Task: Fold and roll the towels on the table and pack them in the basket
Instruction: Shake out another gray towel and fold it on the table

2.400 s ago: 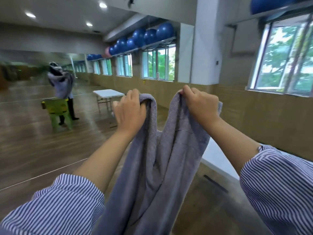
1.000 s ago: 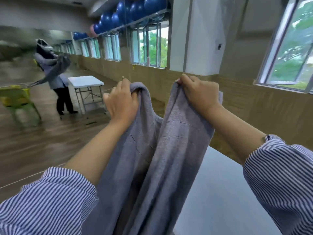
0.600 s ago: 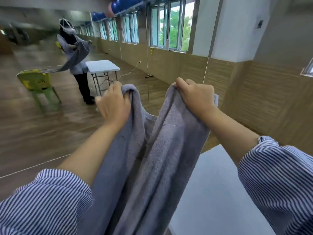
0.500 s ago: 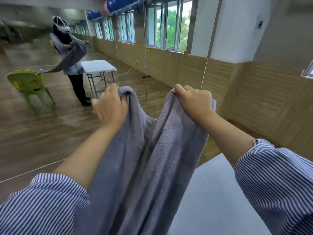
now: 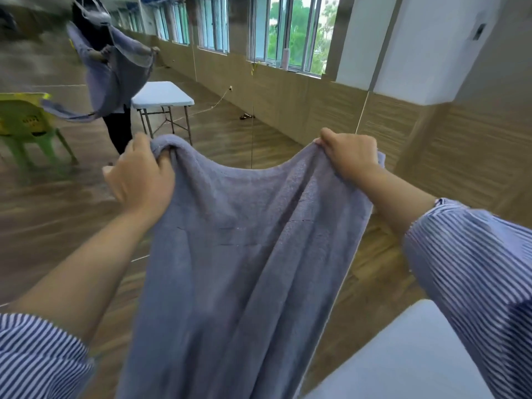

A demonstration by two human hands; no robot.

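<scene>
1. Head view: hands are raised in front of the person, apart, each clenched on an upper corner of a grey-blue towel [image 5: 244,254]; the left hand [image 5: 141,177] bunches the left corner, the right hand [image 5: 351,154] pinches the right corner.
2. Towel's top edge sags between the hands, and the cloth hangs down spread open, in the air, to the bottom of the frame.
3. Striped sleeves [image 5: 475,283] cover both upper forearms.
4. White desk [image 5: 408,367] corner shows near right, under the right arm.
5. Far left, a mirror shows the person, a white folding table [image 5: 162,95] and a green chair [image 5: 26,122] on a wooden floor [image 5: 57,211].
</scene>
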